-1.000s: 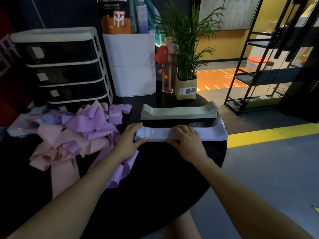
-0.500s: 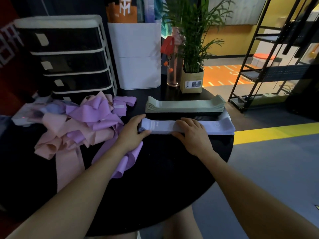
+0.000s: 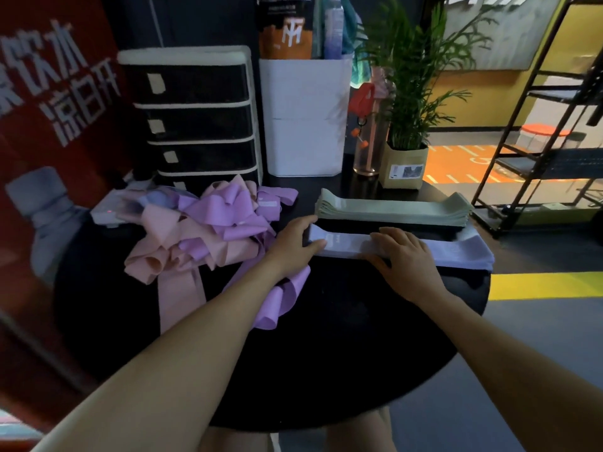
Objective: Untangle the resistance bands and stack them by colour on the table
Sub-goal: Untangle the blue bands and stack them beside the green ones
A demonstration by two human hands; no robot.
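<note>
A flat stack of pale lavender-blue bands (image 3: 456, 252) lies across the right of the round black table (image 3: 326, 353). My left hand (image 3: 293, 246) grips the stack's left end, thumb over the near edge and fingers along the far edge. My right hand (image 3: 404, 256) lies flat on the stack's middle with straight fingers. Behind it sits a neat stack of pale green bands (image 3: 391, 210). A tangled heap of purple bands (image 3: 235, 213) and pink bands (image 3: 163, 252) covers the table's left; one purple band runs under my left forearm.
At the table's back stand a black drawer unit (image 3: 195, 119), a white bin (image 3: 305, 119), a clear bottle (image 3: 368, 148) and a potted plant (image 3: 404, 158). A water jug (image 3: 45, 213) stands at the left. A black metal rack (image 3: 538, 125) is on the floor to the right.
Both hands stay on the lavender stack in nearly the same pose. My view has shifted a little toward the left.
</note>
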